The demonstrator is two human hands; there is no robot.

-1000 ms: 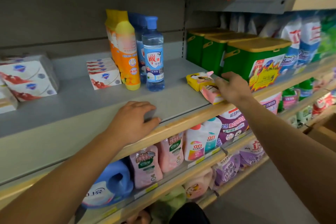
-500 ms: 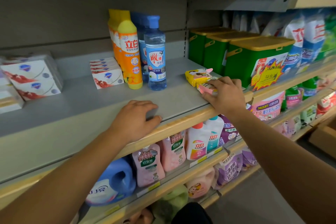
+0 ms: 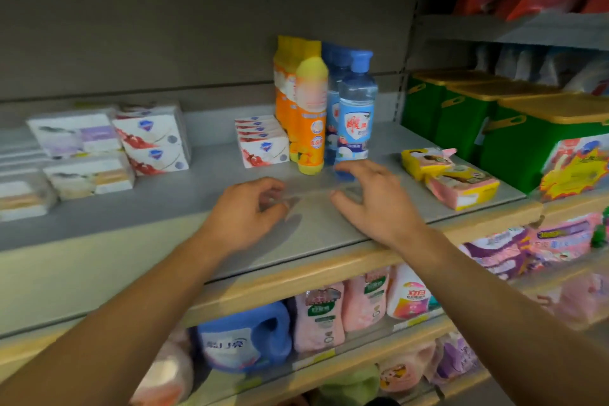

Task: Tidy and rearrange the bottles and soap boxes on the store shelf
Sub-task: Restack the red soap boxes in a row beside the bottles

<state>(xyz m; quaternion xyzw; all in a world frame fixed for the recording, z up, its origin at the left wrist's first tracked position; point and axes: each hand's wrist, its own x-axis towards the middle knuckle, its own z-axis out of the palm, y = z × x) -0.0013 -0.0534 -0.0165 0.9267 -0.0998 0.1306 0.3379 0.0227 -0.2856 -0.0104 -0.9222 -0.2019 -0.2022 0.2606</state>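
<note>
Right hand (image 3: 375,204) has been pulled off the pink box (image 3: 461,188) at the right and brought leftward to mid-shelf; left hand (image 3: 247,211) has been lifted from the shelf lip and moved further in. View has been shifted left too, so more white soap boxes (image 3: 151,142) are seen at far left.

Step judged: between placements. Pink box and yellow box (image 3: 425,160) have been left lying at the right end of the shelf (image 3: 99,227), touching each other, just beside the green tubs (image 3: 527,138). Bottles look like the next target.

Positions: orange bottle (image 3: 309,115) and blue bottle (image 3: 356,112) stand upright, side by side and touching, at mid-shelf, with more of each lined up behind. A small soap stack (image 3: 263,142) sits just left of the orange bottle. Larger white soap packs are stacked at far left, well apart from the bottles.

Hands: both empty, palms down, fingers loosely curled and spread, nothing gripped. Left hand is held low over the bare shelf, near the front; contact with the surface cannot be told through blur. Right hand is hovering just in front of the blue bottle's base, fingertips partly overlapping it in view; touch is not confirmed. Hands are near each other, not together. Both forearms are reached in over the wooden front lip.

Next move is judged to call for a wrap grip round a front bottle, kept upright, without knocking its neighbour or the row behind. Blur limits finer detail.
</note>
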